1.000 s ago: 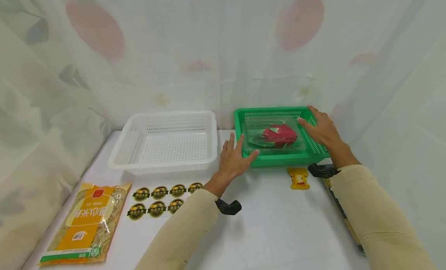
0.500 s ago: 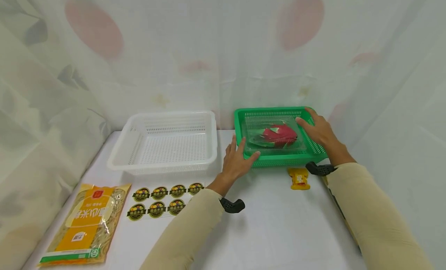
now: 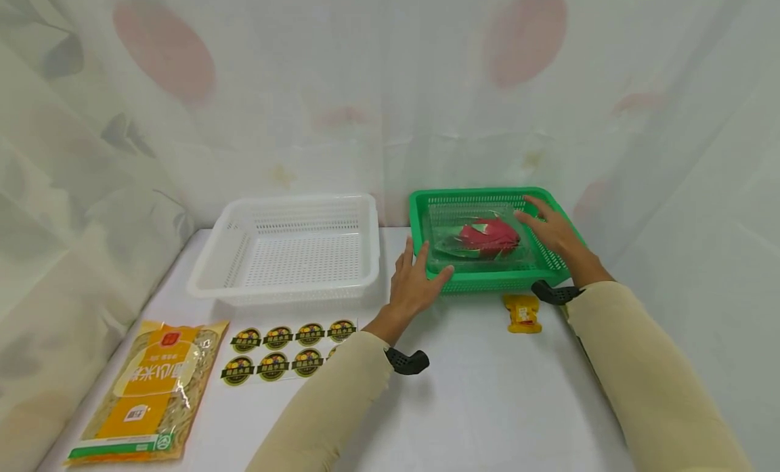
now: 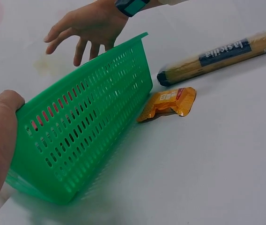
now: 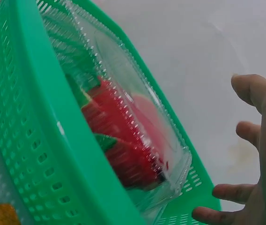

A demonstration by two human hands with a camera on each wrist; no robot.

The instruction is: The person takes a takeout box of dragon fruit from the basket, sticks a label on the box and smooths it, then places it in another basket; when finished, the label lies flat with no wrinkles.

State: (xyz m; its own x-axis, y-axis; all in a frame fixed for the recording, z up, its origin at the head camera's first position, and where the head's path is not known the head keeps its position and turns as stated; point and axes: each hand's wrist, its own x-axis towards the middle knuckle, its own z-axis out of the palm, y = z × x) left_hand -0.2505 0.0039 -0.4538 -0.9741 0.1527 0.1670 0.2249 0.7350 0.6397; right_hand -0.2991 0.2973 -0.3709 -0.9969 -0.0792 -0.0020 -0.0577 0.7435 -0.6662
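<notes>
In the head view, a red dragon fruit lies in a clear plastic clamshell box inside the green basket. My left hand is at the basket's front left corner, fingers extended along the left side and thumb by the front rim. The left wrist view has that thumb right at the rim. My right hand hovers over the basket's right part, beside the box. Its fingers are spread with nothing between them, as the right wrist view also shows.
A white basket stands to the left. In front of it lie a sheet of round stickers and a noodle bag. A small yellow packet sits before the green basket, and a long pasta pack lies further right.
My right hand has drawn leftward from the green basket's right rim, nearer the clamshell box. The left hand has shifted slightly right and then stayed. The basket and fruit look unmoved.
</notes>
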